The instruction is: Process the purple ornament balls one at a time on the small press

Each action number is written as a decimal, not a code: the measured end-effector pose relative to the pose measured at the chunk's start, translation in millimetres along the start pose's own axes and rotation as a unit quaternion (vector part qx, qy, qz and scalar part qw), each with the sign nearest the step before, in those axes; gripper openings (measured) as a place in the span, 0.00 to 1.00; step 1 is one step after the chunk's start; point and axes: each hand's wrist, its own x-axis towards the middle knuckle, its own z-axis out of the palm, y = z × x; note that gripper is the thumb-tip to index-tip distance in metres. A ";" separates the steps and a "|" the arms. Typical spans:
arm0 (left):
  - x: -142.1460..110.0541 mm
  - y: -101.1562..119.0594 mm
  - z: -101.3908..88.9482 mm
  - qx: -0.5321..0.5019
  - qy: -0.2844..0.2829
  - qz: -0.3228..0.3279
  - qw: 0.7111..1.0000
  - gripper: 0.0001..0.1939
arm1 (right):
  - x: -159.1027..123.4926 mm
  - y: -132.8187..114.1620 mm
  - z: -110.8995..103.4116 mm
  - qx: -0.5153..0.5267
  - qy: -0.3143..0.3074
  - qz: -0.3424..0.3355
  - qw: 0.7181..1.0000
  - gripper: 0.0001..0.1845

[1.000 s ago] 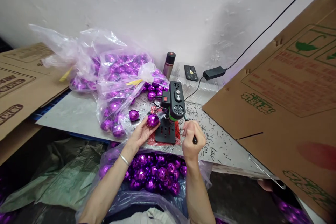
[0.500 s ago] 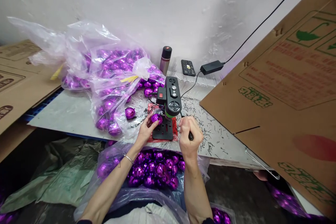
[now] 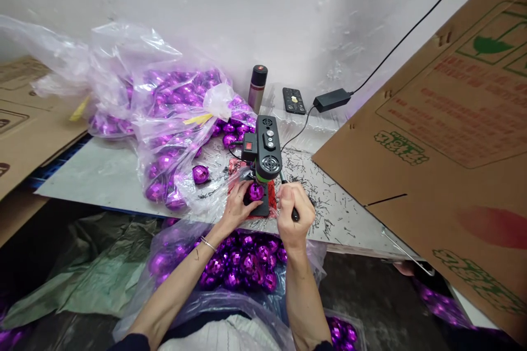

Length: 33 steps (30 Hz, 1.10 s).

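Note:
A shiny purple mirror-ball ornament [image 3: 256,192] sits under the head of a small black bench drill press [image 3: 268,145]. My left hand [image 3: 239,201] curls around the ball from the left, thumb in front and fingers behind it, low over the black base plate. My right hand [image 3: 296,209] is closed in a fist around the press's lever handle [image 3: 295,215], to the right of the base. One more purple ball [image 3: 200,174] lies on the worktop left of the press. The drill tip is hidden by the press head.
Left on the worktop [image 3: 99,175], a clear plastic bag [image 3: 164,115] bulges with purple balls. Another open bag of balls [image 3: 242,263] lies at my lap. Behind stand a spray-can-shaped bottle [image 3: 257,88], a phone [image 3: 293,100] and a power adapter [image 3: 331,100]. A large carton [image 3: 436,142] leans at right. Dark shavings litter the worktop.
My left hand has moved right with the purple ball, from beside the press to beneath its head. The right fist stays on the lever. The whole view has shifted slightly.

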 end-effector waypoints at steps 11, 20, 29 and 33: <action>-0.5 -13.4 11.5 -0.042 0.004 -0.006 0.999 0.34 | -29.7 23.7 10.8 -0.012 0.036 -0.040 0.998 0.17; -0.3 -10.7 9.1 -0.042 -0.004 -0.006 0.999 0.34 | -57.1 51.8 22.0 0.001 0.061 -0.069 0.996 0.18; 0.0 -9.1 8.5 -0.054 -0.003 -0.010 0.998 0.32 | -65.0 59.9 24.8 0.011 0.071 -0.073 0.995 0.20; 0.3 -9.2 7.8 -0.054 -0.003 -0.006 0.998 0.32 | -70.1 63.2 24.6 0.013 0.061 -0.064 0.996 0.19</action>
